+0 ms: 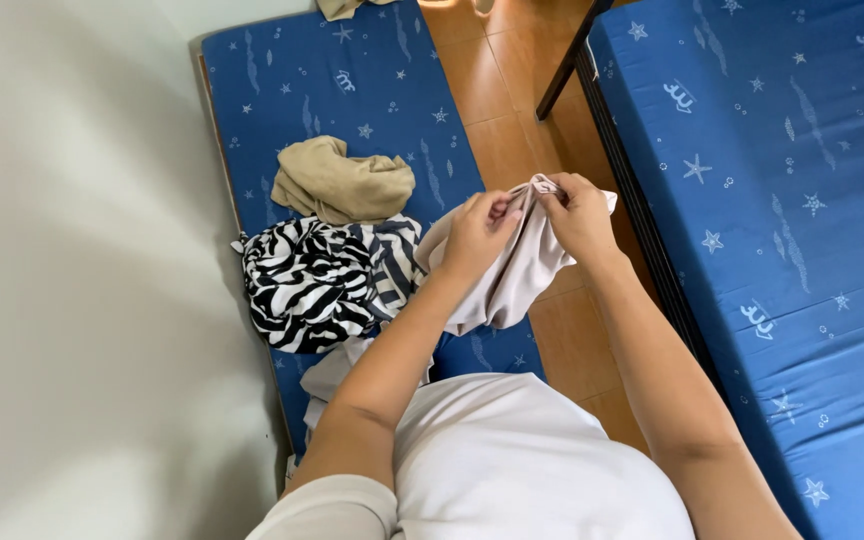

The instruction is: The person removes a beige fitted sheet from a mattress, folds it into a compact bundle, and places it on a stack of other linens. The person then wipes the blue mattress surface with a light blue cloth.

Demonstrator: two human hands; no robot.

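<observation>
**Holding a pale garment in both hands above the floor mattress**

Gripping is confirmed on both sides. Your left hand (pixel 477 235) is closed on the upper edge of the pale beige garment (pixel 507 275), fingers curled into the fabric. Your right hand (pixel 577 215) pinches the same edge just beside it, so the two hands sit close together with the bunched cloth between them. The garment hangs down from your grip, draping toward your body and over the near edge of the blue mattress (pixel 352 80) on the floor.

To the left of the hands, on that mattress, lies a crumpled zebra-striped cloth (pixel 317 280), and touching it on the far side is a tan garment (pixel 342 182), also crumpled. A further pale piece of cloth (pixel 337 370) lies under your left forearm; what it is cannot be told.

The mattress carries a print of white stars and sea shapes. A second blue mattress (pixel 782 200) of the same print sits on a dark frame (pixel 577 60) to your right. Between the two runs a strip of orange-brown tiled floor (pixel 497 110). A plain light wall (pixel 82 270) borders the floor mattress on the left.
</observation>
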